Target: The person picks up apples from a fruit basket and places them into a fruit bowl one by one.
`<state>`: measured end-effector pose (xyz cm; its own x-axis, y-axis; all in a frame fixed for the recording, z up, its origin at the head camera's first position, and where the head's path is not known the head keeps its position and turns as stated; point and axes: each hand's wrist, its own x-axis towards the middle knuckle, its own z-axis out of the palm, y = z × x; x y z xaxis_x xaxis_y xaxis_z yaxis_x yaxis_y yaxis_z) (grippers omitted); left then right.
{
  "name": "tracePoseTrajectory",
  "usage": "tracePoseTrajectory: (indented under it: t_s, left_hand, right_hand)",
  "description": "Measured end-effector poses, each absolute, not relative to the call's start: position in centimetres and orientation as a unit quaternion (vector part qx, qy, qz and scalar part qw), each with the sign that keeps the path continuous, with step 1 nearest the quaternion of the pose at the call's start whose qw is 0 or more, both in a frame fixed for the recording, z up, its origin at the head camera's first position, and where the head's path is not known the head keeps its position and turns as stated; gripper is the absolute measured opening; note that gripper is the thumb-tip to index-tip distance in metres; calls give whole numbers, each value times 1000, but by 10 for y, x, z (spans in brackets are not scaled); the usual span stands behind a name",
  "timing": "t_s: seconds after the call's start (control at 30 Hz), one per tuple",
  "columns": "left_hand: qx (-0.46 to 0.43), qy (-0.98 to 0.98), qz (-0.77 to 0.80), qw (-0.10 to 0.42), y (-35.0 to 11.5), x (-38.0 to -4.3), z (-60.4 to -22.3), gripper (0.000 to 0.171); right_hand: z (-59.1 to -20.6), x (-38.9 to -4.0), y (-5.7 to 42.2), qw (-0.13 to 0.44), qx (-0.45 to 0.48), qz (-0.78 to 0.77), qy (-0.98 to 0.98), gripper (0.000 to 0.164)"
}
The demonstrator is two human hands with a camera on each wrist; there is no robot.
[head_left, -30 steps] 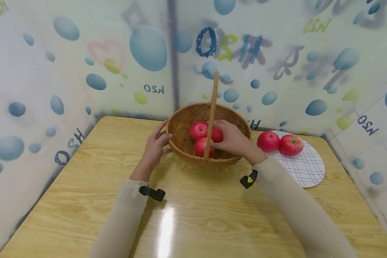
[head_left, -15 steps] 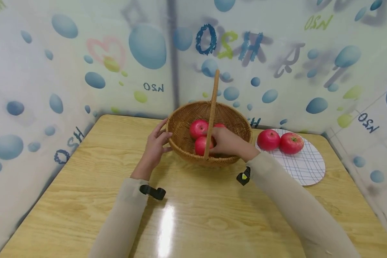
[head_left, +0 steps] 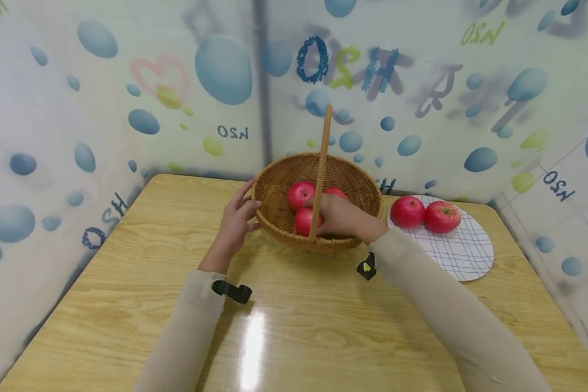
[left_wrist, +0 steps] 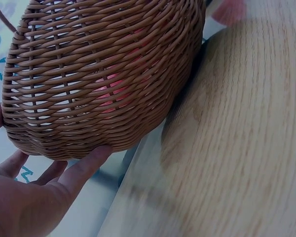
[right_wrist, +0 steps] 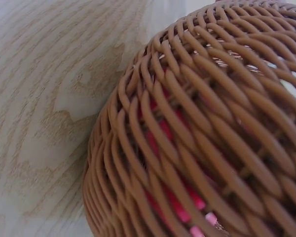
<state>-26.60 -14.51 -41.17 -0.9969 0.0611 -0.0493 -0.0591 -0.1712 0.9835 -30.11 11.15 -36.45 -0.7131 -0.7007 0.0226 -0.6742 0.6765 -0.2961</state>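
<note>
A brown wicker basket with a tall arched handle stands at the back middle of the table. My left hand grips its left rim, with the fingers against the outer weave. Inside lie red apples: one at the left, another at the front, and one behind, partly covered. My right hand reaches over the right rim into the basket, its fingers bent at the front apple beside the handle. Most of its fingertips are hidden. Through the weave, red apple skin shows in the right wrist view.
To the basket's right, two red apples sit on a white oval plate with blue lines, under my right forearm. The wooden table meets patterned walls at the back and sides.
My right hand has moved slightly left and deeper into the basket, from the rear apple toward the front one. The rear apple sits further back. My left hand keeps its place on the rim.
</note>
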Motion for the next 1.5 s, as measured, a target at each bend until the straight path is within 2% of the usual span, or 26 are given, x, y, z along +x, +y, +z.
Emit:
tracePoseTrajectory:
  t_s: [0.3,0.5,0.63,0.8,1.0,1.27,1.5]
  left_hand:
    - [-1,645,763,38,-145,-267,-410,64]
    - [-2,649,760,37,-147,-267,-409,64]
    - [-1,649,760,36,-148,-267,-409,64]
    - [-4,647,761,38,-147,-268,-409,65]
    - [-7,644,764,44,-146,-267,-410,66]
    - [1,642,766,38,-146,-266,-412,65]
    - [-1,643,765,39,-146,-267,-412,65]
  right_hand:
    - [-363,-302,109,55,-392,-134,908,57]
    - [-365,-305,105,41,-379,-139,914,38]
    - [-366,-304,105,29,-377,-154,913,32]
    - [-363,-301,107,33,-335,-194,921,33]
    - [-355,-297,112,22,-290,-242,926,50]
    - [-349,-291,130,-22,-259,-285,923,74]
    - [-348,-284,145,-46,-209,-380,900,69]
